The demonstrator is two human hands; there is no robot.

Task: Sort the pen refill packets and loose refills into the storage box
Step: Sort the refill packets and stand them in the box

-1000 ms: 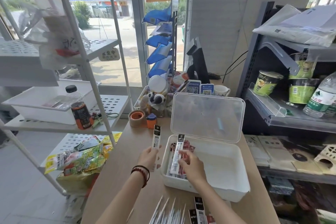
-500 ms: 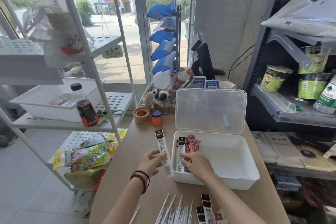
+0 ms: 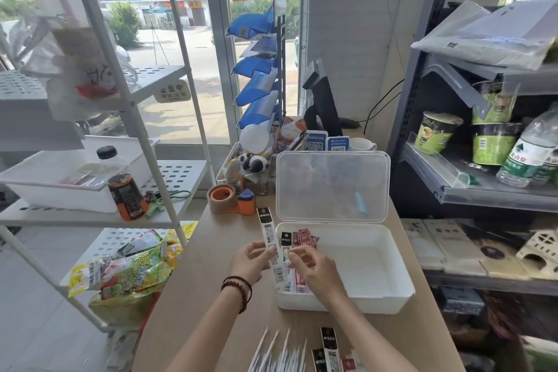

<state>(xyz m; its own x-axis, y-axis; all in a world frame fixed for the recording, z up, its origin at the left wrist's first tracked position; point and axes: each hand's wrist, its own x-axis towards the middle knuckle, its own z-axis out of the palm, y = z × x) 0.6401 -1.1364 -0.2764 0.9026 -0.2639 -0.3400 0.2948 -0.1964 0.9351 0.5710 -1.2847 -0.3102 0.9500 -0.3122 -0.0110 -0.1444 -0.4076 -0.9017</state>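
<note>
A white storage box [image 3: 377,300] stands on the wooden counter, its clear lid [image 3: 332,187] raised at the back. At the box's left end lie several refill packets [image 3: 297,243], black-topped and red. My left hand [image 3: 250,261] holds a long black-and-white refill packet [image 3: 267,231] upright over the box's left rim. My right hand [image 3: 315,270] sits inside the left end of the box, its fingers on the packets there. More packets [image 3: 329,347] and loose white refills [image 3: 280,353] lie near the counter's front edge.
An orange tape roll [image 3: 222,198] and a small orange dispenser [image 3: 246,201] stand behind the box, with a clear organiser of trinkets [image 3: 247,164]. White rack [image 3: 133,118] at left holds a bottle [image 3: 123,187] and snacks. Grey shelving [image 3: 483,187] with cup noodles stands at right.
My left hand has carried its packet right, from beside the box to over its left rim. My right hand has set its packet down among those in the box.
</note>
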